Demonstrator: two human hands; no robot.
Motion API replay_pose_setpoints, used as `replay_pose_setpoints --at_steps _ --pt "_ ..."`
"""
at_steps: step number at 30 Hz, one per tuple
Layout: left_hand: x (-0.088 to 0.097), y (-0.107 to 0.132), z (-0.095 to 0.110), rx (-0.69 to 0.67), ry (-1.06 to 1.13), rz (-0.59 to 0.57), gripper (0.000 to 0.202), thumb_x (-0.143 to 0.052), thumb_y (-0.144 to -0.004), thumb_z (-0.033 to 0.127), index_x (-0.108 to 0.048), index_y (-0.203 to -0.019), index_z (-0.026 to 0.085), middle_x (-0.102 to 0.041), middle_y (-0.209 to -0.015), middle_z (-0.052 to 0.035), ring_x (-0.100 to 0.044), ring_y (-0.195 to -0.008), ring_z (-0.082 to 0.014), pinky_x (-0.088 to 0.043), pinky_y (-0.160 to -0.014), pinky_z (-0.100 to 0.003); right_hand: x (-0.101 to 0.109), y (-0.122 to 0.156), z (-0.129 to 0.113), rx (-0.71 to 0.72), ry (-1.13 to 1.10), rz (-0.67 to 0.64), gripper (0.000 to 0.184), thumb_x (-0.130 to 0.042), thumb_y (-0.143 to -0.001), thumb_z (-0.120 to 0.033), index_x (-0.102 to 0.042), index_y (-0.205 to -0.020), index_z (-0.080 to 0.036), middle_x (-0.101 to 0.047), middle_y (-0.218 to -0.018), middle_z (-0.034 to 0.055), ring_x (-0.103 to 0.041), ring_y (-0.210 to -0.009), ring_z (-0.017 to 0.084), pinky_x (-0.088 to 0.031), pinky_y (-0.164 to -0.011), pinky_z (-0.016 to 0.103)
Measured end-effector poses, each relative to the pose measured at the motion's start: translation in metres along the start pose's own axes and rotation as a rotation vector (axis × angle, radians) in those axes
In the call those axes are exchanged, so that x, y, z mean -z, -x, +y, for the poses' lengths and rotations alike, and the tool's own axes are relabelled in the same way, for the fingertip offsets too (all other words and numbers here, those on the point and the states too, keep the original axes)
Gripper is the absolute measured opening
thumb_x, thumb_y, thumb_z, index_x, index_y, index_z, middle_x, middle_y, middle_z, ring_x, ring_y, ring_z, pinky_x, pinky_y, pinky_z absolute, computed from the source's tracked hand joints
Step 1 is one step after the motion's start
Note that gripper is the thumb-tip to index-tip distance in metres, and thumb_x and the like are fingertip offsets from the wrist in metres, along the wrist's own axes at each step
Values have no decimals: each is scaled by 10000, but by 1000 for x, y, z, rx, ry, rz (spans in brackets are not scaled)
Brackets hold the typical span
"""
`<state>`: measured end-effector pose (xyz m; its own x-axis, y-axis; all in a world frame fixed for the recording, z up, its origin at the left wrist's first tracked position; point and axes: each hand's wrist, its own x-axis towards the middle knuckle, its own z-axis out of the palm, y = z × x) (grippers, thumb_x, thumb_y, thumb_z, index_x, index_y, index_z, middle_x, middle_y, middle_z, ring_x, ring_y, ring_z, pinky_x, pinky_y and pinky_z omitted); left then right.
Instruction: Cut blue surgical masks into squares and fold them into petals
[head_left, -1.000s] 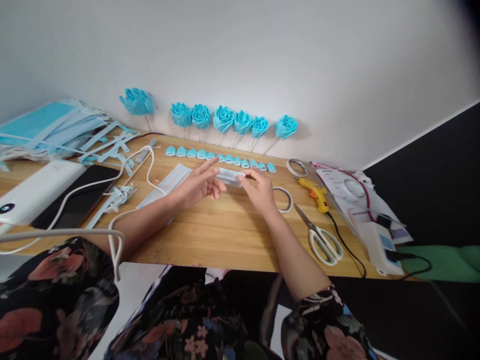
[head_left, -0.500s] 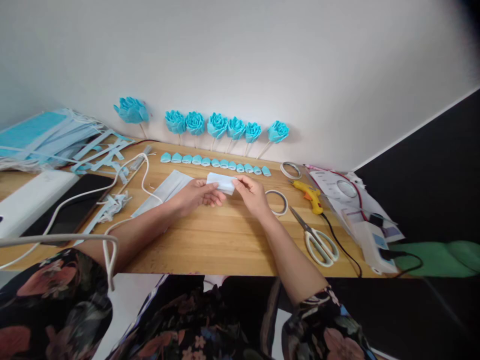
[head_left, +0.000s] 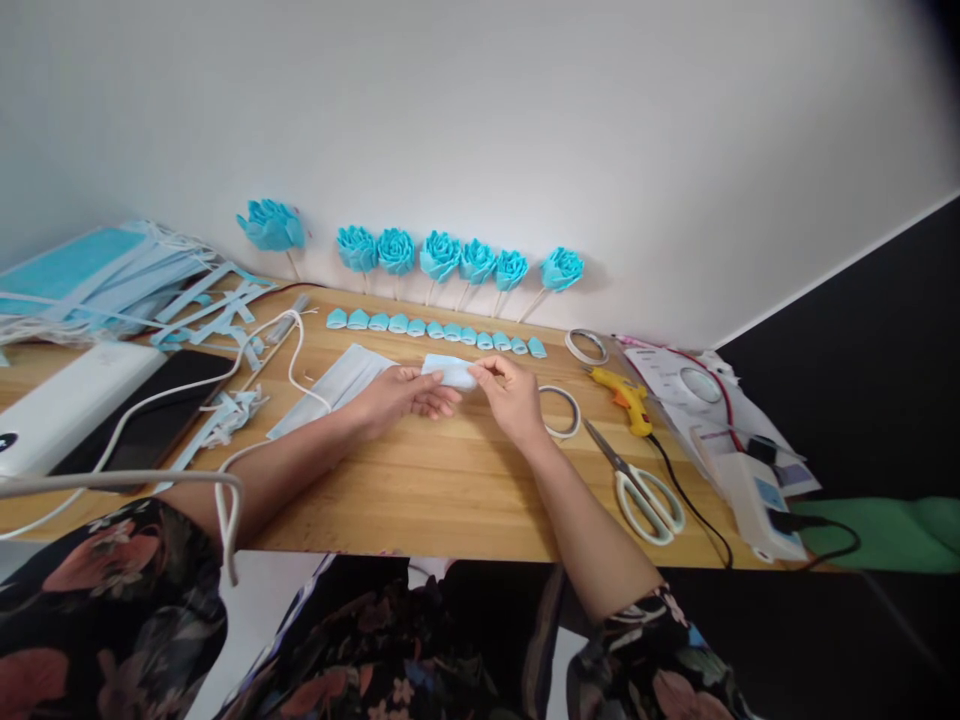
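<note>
Both hands hold a small pale blue folded piece of mask fabric (head_left: 450,371) just above the wooden table (head_left: 420,480). My left hand (head_left: 401,393) pinches its left end between thumb and fingers. My right hand (head_left: 510,392) pinches its right end. Behind the hands lies a row of several small blue folded petals (head_left: 435,329). Several blue fabric roses on sticks (head_left: 450,258) lean on the wall. A flat pale mask (head_left: 337,386) lies left of my left hand.
Two tape rings (head_left: 564,410) (head_left: 585,345), a yellow glue gun (head_left: 626,397) and white-handled scissors (head_left: 637,485) lie to the right. A stack of blue masks (head_left: 82,275), cut strips (head_left: 217,300), white cords (head_left: 247,350), a phone (head_left: 142,415) and a white box (head_left: 67,395) sit left.
The fabric piece has been folded smaller between my hands. My left fingers, stretched out a second ago, have closed onto its left end.
</note>
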<state>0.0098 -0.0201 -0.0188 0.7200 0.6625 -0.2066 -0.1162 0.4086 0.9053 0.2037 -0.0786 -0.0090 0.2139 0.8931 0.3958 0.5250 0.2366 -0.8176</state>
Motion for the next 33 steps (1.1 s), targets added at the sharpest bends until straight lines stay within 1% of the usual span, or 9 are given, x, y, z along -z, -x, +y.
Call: replay_pose_setpoints --at_steps 6,9,14,16,19,23,25,28,33 --pt "0 0 1 3 129 29 419 -466 -1029 382 -718 -1003 48 -751 -1085 -237 -750 -830 -229 -564 -719 -314 -3 2 3 20 26 68 184 -677 -859 -367 -770 -918 -220 -778 -912 44 -686 -843 213 -500 -824 334" --pt "-1 0 5 27 190 52 432 -414 -1045 350 -710 -1031 35 -749 -1082 -245 -753 -841 -236 -565 -711 -305 -3 2 -2 63 37 105 128 -699 -851 -341 -758 -855 -227 -761 -830 30 -672 -782 206 -500 -781 334" --pt "-1 -1 11 41 252 112 452 -337 -1059 317 -700 -1072 47 -763 -1023 -219 -753 -789 -229 -553 -630 -282 2 3 -14 241 4 -16 145 -706 -856 -331 -716 -742 -241 -750 -819 27 -669 -836 214 -486 -858 363" --pt "-2 -1 11 -13 228 127 411 -369 -1049 298 -698 -1086 54 -767 -996 -203 -749 -776 -234 -549 -607 -285 4 4 -14 168 -46 -69 163 -674 -883 -363 -707 -782 -239 -734 -772 15 -666 -789 202 -489 -844 356" --pt "-1 -1 8 -95 141 111 353 -509 -997 331 -715 -1017 45 -764 -936 -195 -736 -798 -250 -544 -596 -290 5 2 -6 -11 -138 -23 235 -628 -910 -454 -686 -882 -228 -690 -703 -5 -651 -729 186 -496 -793 327" --pt "0 -2 3 -173 2 105 413 -680 -874 477 -734 -903 68 -750 -813 -150 -704 -747 -230 -538 -623 -299 2 -3 10 -157 -233 25 350 -696 -821 -538 -683 -953 -214 -716 -840 13 -657 -811 191 -498 -799 309" --pt "1 -2 1 -191 -57 117 449 -700 -837 534 -734 -864 87 -735 -752 -118 -669 -663 -197 -536 -635 -305 0 -4 12 -172 -251 -23 353 -719 -788 -541 -689 -897 -207 -716 -873 17 -647 -817 187 -495 -788 299" --pt "0 -1 1 -198 -125 117 471 -700 -814 579 -727 -825 109 -721 -714 -90 -632 -605 -169 -529 -632 -300 0 -4 9 -136 -175 -57 322 -729 -778 -519 -677 -769 -201 -681 -767 -4 -607 -743 168 -472 -736 285" --pt "-3 1 1 -181 -155 91 531 -682 -810 627 -731 -834 99 -734 -749 -121 -656 -647 -191 -539 -646 -311 2 -2 2 -56 -71 -19 255 -688 -816 -439 -693 -741 -196 -695 -750 3 -607 -738 172 -465 -736 294"
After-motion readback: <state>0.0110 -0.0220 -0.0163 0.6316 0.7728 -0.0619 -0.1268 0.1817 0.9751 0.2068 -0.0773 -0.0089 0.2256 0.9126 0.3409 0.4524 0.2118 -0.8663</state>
